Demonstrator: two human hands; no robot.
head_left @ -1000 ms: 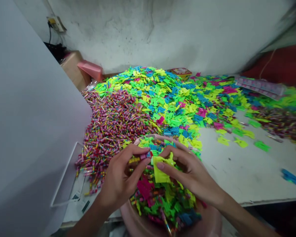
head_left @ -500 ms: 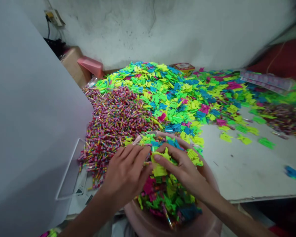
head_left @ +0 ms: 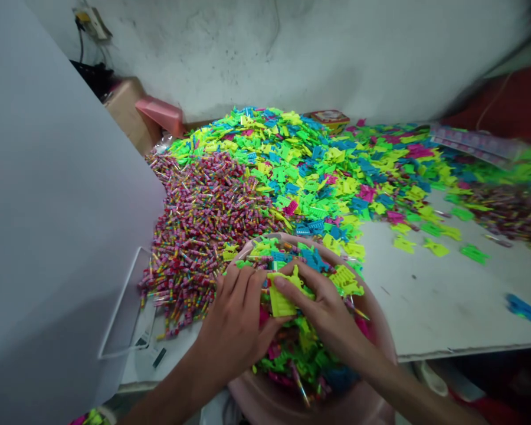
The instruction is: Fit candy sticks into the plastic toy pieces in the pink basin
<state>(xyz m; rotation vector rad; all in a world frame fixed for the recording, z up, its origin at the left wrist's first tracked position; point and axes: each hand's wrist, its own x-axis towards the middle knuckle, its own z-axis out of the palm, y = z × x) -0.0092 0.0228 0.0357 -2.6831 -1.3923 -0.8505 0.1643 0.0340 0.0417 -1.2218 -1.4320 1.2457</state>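
Note:
A flat yellow plastic toy piece [head_left: 283, 298] is pinched between the thumb and fingers of my right hand [head_left: 321, 295], over a pink basin [head_left: 383, 321]. My left hand [head_left: 234, 313] closes on the piece's left side, its thumb along the lower edge. A small bit of red and blue shows by the left fingertips; the fingers hide the rest of it. Beneath both hands the basin holds mixed green, yellow, blue and pink plastic pieces and several thin candy-filled tubes [head_left: 300, 383].
Behind the basin lie a heap of candy tubes [head_left: 203, 212] and a large heap of coloured plastic pieces [head_left: 292, 147]. A pale panel [head_left: 71, 206] stands at left. Blue tweezers-like plastic [head_left: 525, 308] lies on the white table [head_left: 433, 307] at right.
My left hand has shifted slightly right, its thumb now against the yellow piece's lower edge. My right hand keeps its pinch. The view has moved a little.

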